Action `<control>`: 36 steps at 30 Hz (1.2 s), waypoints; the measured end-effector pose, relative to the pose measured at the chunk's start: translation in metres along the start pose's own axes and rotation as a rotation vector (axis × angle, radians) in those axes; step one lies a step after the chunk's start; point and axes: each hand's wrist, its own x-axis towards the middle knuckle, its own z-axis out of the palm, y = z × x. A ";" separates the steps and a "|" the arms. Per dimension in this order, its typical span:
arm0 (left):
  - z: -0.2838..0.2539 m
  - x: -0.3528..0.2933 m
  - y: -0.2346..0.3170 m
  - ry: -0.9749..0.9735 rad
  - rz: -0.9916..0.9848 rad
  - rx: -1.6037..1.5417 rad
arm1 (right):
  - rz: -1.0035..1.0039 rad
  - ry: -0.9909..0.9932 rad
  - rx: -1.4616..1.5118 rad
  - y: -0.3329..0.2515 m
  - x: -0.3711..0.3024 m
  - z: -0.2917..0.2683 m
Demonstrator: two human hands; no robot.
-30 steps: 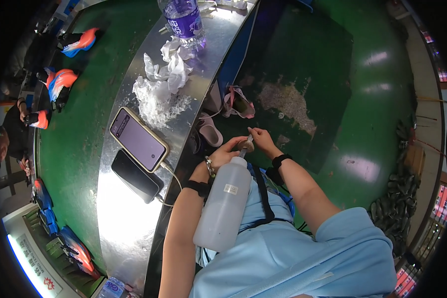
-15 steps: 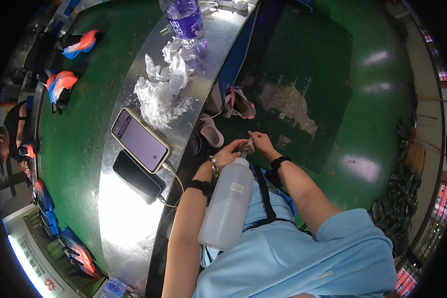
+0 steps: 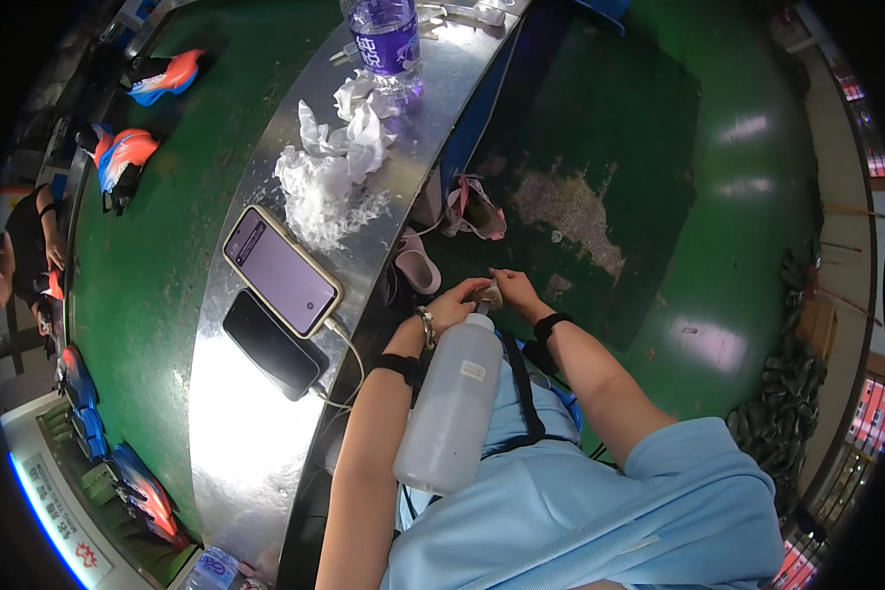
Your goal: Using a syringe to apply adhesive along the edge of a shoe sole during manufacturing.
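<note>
Past the neck of a translucent white plastic bottle, my two hands meet over my lap. A small brownish piece, too small to name, lies between them. Fingers of my left hand are closed around its left side. My right hand pinches at its far edge, the fingertips partly hidden. The bottle lies tilted against my light blue clothing, its base toward me and a small pale label on its side. A narrow spout at its neck points toward the brownish piece.
Left of me runs a metal-edged table with two phones on a cable, crumpled white tissue and a water bottle. Shoes lie on the floor beneath its edge. Colourful shoe pieces sit farther left, near another person.
The view has shifted slightly, so the table things appear a little moved. My right hand has dipped slightly at the brownish piece; both hands keep their hold.
</note>
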 end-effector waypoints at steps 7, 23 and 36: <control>-0.001 0.001 -0.005 0.001 0.011 0.044 | 0.003 -0.048 -0.043 0.010 0.007 0.004; -0.007 0.001 -0.002 -0.011 0.023 0.020 | -0.125 -0.080 0.070 0.011 0.013 0.008; -0.005 0.000 -0.017 0.009 -0.129 -0.022 | -0.178 -0.109 -0.151 0.008 0.012 -0.008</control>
